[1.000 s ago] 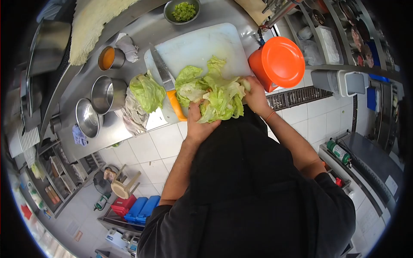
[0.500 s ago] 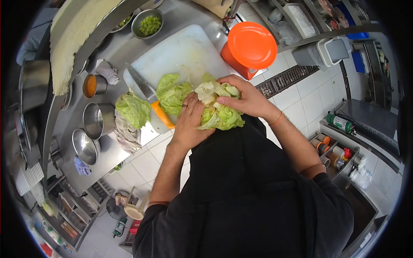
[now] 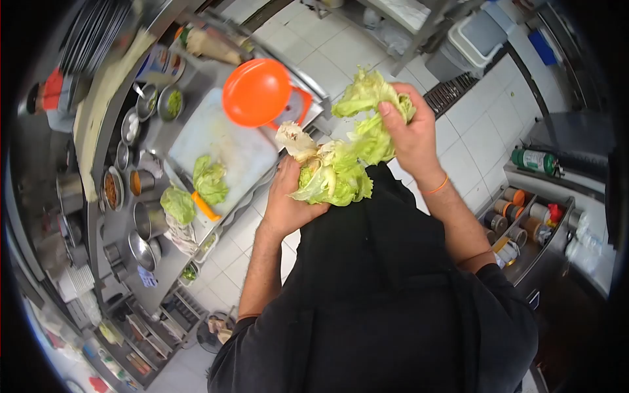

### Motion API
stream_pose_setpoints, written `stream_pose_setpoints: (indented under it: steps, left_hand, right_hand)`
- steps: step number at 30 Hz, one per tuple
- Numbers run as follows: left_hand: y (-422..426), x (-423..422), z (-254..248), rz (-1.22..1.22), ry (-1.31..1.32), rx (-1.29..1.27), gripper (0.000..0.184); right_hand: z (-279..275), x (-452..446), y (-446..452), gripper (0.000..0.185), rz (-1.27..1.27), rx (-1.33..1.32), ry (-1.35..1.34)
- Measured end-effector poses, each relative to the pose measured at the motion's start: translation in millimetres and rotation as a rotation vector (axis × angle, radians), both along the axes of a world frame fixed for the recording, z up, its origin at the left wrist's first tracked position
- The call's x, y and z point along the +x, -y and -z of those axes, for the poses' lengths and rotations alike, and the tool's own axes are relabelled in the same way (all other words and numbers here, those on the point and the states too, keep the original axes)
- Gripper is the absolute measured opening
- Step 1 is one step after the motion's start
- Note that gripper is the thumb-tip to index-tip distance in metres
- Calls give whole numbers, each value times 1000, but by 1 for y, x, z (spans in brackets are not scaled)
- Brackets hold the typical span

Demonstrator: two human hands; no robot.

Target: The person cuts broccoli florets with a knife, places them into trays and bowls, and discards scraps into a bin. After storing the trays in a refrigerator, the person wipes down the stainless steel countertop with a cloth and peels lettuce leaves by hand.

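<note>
My left hand (image 3: pixel 283 203) is closed around a partly pulled-apart lettuce head (image 3: pixel 335 183), its pale, browned base facing up. To the right and higher, my right hand (image 3: pixel 414 134) grips a bunch of lettuce leaves (image 3: pixel 372 128), whose lower edge lies close to the head. Whether the two pieces are fully separate I cannot tell. On the white cutting board (image 3: pixel 236 144) rests another lettuce piece (image 3: pixel 209 180), beside a knife with an orange handle (image 3: pixel 206 206). A further lettuce piece (image 3: pixel 177 205) sits on a crumpled cloth (image 3: pixel 182 237) at the counter's edge.
An orange container with a round lid (image 3: pixel 255 93) stands at the board's far right corner. Metal bowls and pots line the counter's left side, including a bowl of chopped greens (image 3: pixel 171 103). A grey bin (image 3: pixel 468 46) stands on the tiled floor at the upper right.
My right hand has moved up and right, carrying leaves away from the lettuce head. My left hand keeps hold of the head. The view has turned and shifted right, away from the counter.
</note>
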State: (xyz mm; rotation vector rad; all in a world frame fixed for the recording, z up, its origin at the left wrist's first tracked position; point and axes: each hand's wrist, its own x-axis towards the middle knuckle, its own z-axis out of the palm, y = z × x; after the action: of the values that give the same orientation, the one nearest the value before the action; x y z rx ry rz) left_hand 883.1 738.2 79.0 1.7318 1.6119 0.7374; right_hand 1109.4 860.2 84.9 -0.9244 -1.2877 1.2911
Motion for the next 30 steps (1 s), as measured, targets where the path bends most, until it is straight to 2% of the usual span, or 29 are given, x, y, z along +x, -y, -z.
stream_pose_setpoints:
  steps: [2,7,12,16,20,23,30]
  left_hand:
    - [-15,36,1,39,1,-29,85]
    - [-49,102,13,59,310,-139,94]
    - [-101,153,9,215,467,-236,95]
    - [-168,185,-8,415,642,-457,94]
    - [-254,221,-15,612,631,-606,98]
    - [-321,245,3,751,624,-633,99]
    - [-454,310,72,679,922,-733,112]
  right_hand:
    - [-5,48,-20,17,109,-54,-79]
    - [-17,158,-68,17,227,-138,-456]
    - [-5,237,-89,18,141,-210,-297]
    - [11,268,-120,19,40,-225,-184]
    - [28,292,-171,23,-12,-314,-211]
    - [45,324,-213,25,50,-348,-200]
    - [135,443,-289,28,402,-677,-437]
